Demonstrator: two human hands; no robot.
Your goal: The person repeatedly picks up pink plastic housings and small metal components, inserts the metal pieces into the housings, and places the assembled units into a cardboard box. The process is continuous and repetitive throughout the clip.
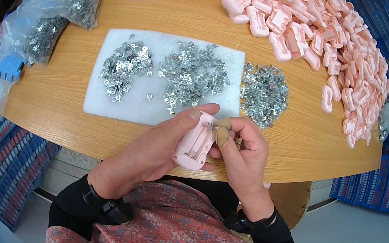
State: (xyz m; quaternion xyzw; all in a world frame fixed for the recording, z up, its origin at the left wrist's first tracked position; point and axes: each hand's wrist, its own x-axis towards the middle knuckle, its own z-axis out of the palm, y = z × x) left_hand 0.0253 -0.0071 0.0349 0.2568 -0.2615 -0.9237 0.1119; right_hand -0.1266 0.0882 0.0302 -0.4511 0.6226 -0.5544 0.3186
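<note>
Workshop with heaped pink casings [318, 42]

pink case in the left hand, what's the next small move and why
Probably press the small metal piece into the case's upper end with the right thumb. The left hand holds the pink case slot-up, and the right hand's covered fingertips meet beside that metal; whether it is fully seated can't be told.
</note>
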